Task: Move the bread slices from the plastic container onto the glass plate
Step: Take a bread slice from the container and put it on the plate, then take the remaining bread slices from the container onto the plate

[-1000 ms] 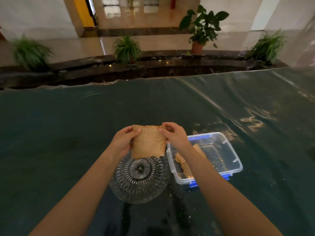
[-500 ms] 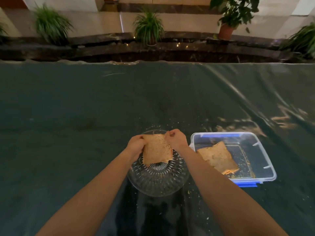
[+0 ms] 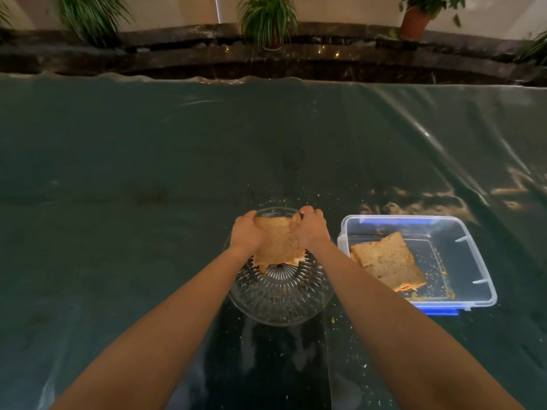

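Note:
A brown bread slice (image 3: 278,245) is held flat over the far half of the ribbed glass plate (image 3: 279,294). My left hand (image 3: 245,233) grips its left edge and my right hand (image 3: 310,229) grips its far right corner. Whether the slice touches the glass I cannot tell. To the right stands the clear plastic container (image 3: 470,261) with blue clips. Inside it, at the left, lies more bread (image 3: 387,263), one slice on top with another edge showing under it.
Everything rests on a dark green table covered by shiny plastic sheeting (image 3: 148,187). Crumbs lie scattered around the plate and in the container. Beyond the far table edge are a stone ledge (image 3: 296,54) and potted plants (image 3: 268,19).
Both hands have lowered the slice from chest height down onto the plate area. The view has tilted down, so the bread in the container shows fully.

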Demonstrator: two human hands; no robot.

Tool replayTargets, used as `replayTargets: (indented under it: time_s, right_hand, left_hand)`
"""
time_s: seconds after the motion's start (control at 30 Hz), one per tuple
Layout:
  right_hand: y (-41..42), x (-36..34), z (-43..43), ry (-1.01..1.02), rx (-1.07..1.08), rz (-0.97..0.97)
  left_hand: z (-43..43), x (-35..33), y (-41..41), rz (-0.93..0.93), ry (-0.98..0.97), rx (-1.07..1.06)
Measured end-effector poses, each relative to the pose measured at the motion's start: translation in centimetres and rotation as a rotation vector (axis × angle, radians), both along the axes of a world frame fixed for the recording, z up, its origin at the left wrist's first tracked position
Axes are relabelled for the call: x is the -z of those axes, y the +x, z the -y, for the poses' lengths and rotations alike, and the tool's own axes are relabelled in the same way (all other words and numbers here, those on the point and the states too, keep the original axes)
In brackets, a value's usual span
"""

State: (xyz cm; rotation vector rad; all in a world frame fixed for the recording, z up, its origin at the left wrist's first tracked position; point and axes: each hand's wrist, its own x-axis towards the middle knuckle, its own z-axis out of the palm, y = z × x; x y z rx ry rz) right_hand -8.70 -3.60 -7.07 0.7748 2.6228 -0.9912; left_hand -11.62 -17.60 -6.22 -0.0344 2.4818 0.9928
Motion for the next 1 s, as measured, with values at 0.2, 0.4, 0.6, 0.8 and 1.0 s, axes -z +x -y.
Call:
replayTargets:
  time_s: [0.2,0.4,0.6,0.8,1.0]
  right_hand:
    - [0.4,-1.9,-1.2,0.005,-0.097,0.054]
    - [1.2,-4.9,-3.3,-0.159,-0.092,0.051]
    - [3.8,-9.1,-6.3,-0.512,-0.08,0.095]
    - [7.6,-10.8,-10.8,-0.491,-0.008,0.044]
    - [12.3,-10.0,-16.2,-0.461,0.092,0.059]
  left_hand:
    - [-0.3,-2.2,0.0,-0.116,-0.146,0.201]
    - [-1.2,-5.4,0.4,-0.152,-0.228,0.3]
    - [-3.6,-8.8,1.5,-0.152,-0.269,0.388]
    - [-8.2,-10.9,4.0,-0.12,-0.178,0.419]
    - [-14.0,-11.3,6.8,-0.1,-0.128,0.518]
